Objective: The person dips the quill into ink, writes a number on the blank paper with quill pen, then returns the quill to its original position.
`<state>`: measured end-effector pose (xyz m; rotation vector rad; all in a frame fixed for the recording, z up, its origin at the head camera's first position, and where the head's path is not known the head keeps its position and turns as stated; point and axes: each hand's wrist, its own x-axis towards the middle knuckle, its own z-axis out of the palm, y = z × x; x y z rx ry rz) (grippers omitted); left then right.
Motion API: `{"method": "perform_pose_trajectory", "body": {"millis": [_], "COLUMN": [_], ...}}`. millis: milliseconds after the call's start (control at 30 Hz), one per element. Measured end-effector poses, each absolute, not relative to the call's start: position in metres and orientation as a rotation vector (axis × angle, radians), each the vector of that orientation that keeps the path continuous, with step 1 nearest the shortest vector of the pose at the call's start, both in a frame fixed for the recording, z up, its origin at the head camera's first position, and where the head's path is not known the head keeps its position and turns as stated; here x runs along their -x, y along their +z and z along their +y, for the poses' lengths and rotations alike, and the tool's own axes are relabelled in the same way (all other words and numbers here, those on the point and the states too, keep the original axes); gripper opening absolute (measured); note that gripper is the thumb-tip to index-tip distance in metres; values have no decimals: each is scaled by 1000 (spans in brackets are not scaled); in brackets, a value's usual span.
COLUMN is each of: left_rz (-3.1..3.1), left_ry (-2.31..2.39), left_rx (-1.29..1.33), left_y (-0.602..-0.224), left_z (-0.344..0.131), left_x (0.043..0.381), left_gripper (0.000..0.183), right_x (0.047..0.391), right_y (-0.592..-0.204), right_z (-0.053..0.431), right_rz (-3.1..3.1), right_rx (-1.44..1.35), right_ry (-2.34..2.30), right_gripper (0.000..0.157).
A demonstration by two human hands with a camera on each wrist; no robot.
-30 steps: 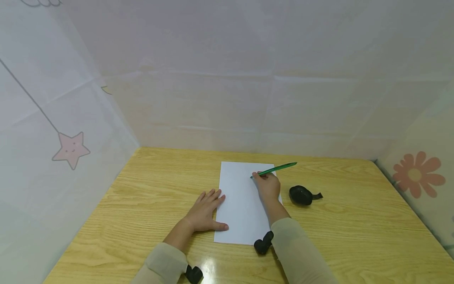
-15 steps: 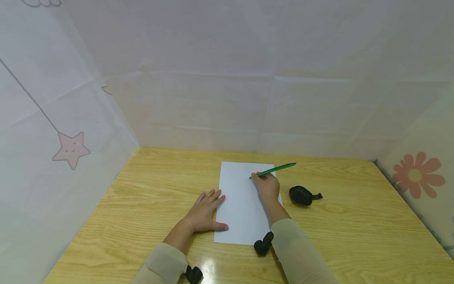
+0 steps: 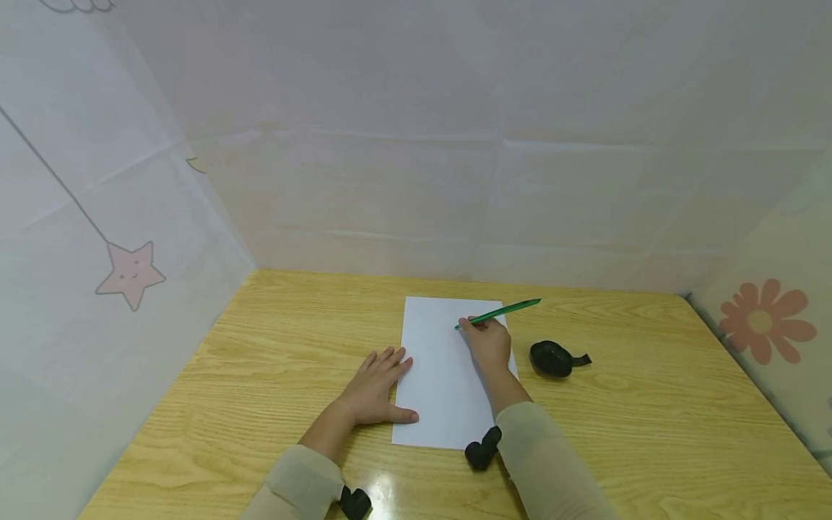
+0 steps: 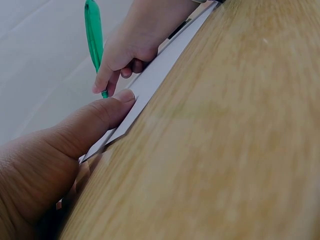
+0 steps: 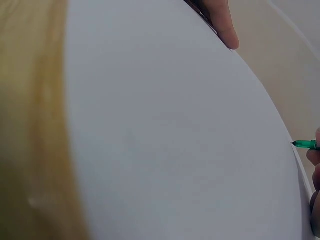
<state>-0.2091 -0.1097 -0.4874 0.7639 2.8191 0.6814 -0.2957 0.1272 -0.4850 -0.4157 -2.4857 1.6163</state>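
A sheet of white paper [image 3: 435,375] lies on the wooden table, with no marks visible on it. My left hand [image 3: 373,390] rests along its left edge, fingers spread and thumb on the paper; the thumb [image 4: 107,112] shows pressing the edge in the left wrist view. My right hand [image 3: 490,343] pinches a green pen [image 3: 513,307] near its tip, over the upper right of the sheet. The pen slants up to the right. In the right wrist view the dark pen tip [image 5: 294,143] is right at the paper's surface.
To the right of the paper sits a black rounded object [image 3: 551,359] with a short strap-like tail. Small black pieces [image 3: 481,453] hang at both wrists. A light printed cloth [image 3: 455,180] stands behind the wooden table [image 3: 279,347].
My right hand and the pen have shifted slightly left and toward me across the paper. The left hand has stayed in place.
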Motion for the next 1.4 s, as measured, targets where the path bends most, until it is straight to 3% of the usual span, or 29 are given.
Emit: {"method": "perform_pose_trajectory", "body": {"millis": [300,1400], "left_rz": [2807,2812], "left_ry": [657,602], "left_rx": [-762,-751], "left_y": [-486,-481], "left_z": [-110,-108], "left_x": [210,212], "left_gripper": [99,99], "right_x": [295,287], "right_y": [-488,-484], "right_z": [126,124], "right_rz": [-2451,-2517], "right_rx": [383,305], "right_ry": [1583,1574], "right_gripper": [29,35]}}
